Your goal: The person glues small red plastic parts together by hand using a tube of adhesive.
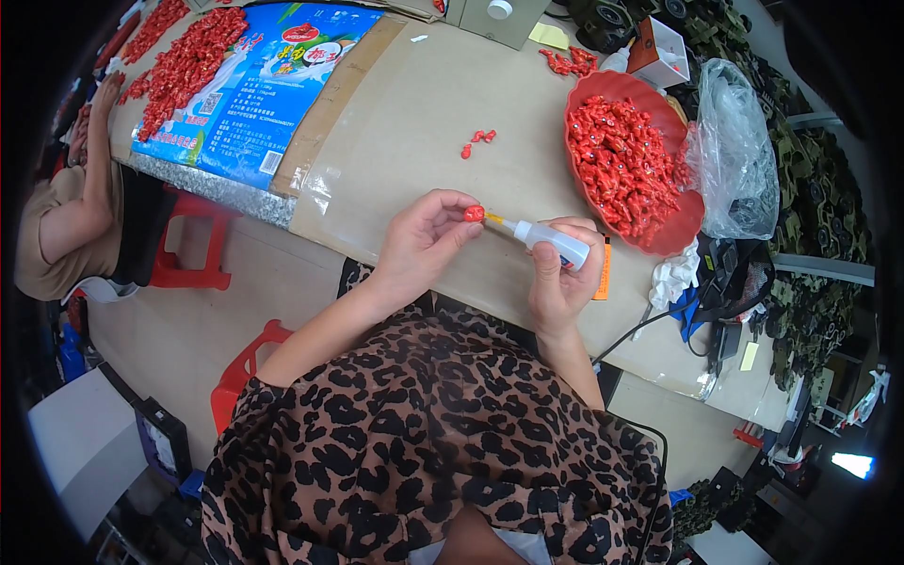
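My left hand (pixel 424 235) pinches a small glossy red plastic piece (pixel 474 214) between thumb and fingertips, over the table's near edge. A white squeeze glue bottle (pixel 551 241) lies in my right hand (pixel 568 282), fingers wrapped round it. Its thin yellowish nozzle points left and meets the red piece, or nearly so; whether they touch I cannot tell. A few similar loose red pieces (pixel 477 140) rest on the table beyond my hands. To the right, a scalloped red bowl (pixel 690 218) is heaped with small red pieces (pixel 626 165).
A clear plastic bag (pixel 739 151) sits beside the bowl, near an open box (pixel 662 55). At left, a blue printed sheet (pixel 273 94) bears a red pile (pixel 193 61); another person's arm (pixel 97 160) reaches there. Red stools (pixel 193 240) stand below. A dark cable (pixel 640 325) crosses the table's right side.
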A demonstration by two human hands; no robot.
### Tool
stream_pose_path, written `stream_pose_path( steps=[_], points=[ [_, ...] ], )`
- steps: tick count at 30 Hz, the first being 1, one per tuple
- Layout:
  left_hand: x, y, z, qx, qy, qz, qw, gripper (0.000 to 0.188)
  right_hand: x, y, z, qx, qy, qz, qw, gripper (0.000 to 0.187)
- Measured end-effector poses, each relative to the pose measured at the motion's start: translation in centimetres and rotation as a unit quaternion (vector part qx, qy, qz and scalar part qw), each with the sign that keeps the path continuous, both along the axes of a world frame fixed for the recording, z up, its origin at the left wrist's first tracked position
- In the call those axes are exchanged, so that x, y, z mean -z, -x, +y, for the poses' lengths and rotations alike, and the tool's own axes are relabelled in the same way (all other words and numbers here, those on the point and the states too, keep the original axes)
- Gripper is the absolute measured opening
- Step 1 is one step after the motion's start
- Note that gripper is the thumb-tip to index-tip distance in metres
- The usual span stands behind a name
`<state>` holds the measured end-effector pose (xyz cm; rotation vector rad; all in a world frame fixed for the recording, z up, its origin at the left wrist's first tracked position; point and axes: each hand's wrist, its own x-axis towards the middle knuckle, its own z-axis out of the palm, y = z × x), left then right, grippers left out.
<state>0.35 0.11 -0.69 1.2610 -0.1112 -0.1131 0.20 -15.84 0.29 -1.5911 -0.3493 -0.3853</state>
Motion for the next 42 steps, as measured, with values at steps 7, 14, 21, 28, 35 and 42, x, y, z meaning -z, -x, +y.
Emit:
stream_pose_path(
  steps=[7,14,21,28,35,42],
  points=[
    [0.3,0.0,0.0,0.001,0.004,-0.003,1.0,0.019,0.1,-0.1,-0.1,0.016,0.008,-0.007,1.0,0.022],
    [0.4,0.0,0.0,0.0,0.012,0.002,1.0,0.019,0.0,-0.1,0.1,0.016,-0.016,-0.002,1.0,0.022],
    [0.1,0.0,0.0,-0.001,0.004,-0.001,1.0,0.019,-0.1,0.0,-0.1,0.018,-0.003,-0.001,1.0,0.022],
    [-0.4,-0.1,0.2,0.0,0.011,0.018,1.0,0.018,-0.4,-0.2,0.4,0.014,-0.157,0.043,0.987,0.018],
    [-0.4,-1.2,1.0,0.06,0.146,0.06,0.986,0.014,-1.2,-0.9,0.2,-0.038,-0.349,0.192,0.917,0.017],
    [-0.5,-1.8,1.0,0.129,0.184,0.127,0.966,0.024,-1.5,-0.7,0.1,-0.042,-0.322,0.171,0.93,0.017]
  ],
)
